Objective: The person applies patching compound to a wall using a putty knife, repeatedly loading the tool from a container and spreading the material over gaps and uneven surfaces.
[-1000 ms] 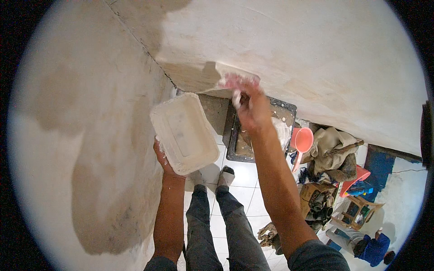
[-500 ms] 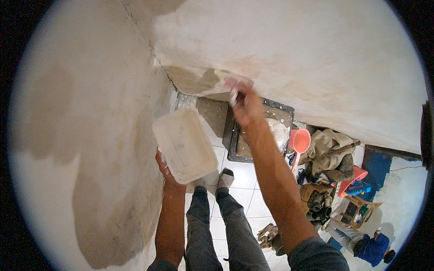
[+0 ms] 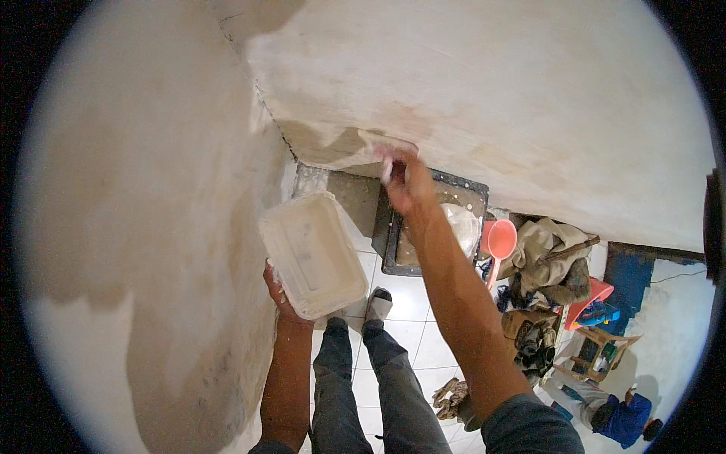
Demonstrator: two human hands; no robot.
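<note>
A rectangular, pale plastic tub (image 3: 314, 253) smeared with whitish paste rests in my left hand (image 3: 281, 293), whose fingers wrap its left side and underside. My right hand (image 3: 408, 181) is closed on a flat putty scraper (image 3: 393, 144), held against the lower part of the wall (image 3: 484, 98) ahead. Motion blurs the scraper, and my fingers cover part of it. Around its blade the plaster shows damp, darker patches. Below my right forearm stands a black-rimmed table (image 3: 435, 271), with a white plastic bag (image 3: 461, 225) on its spattered top.
Close on my left runs another wall (image 3: 174, 227), meeting the first at a cracked corner. Right of the table are a pink dipper (image 3: 501, 239), a crumpled tan cloth (image 3: 548, 246) and a wooden chair (image 3: 603, 353). A person in blue (image 3: 624, 416) is at the far lower right.
My right hand and the scraper have shifted slightly left along the wall. The tub in my left hand sits a little lower in the picture.
</note>
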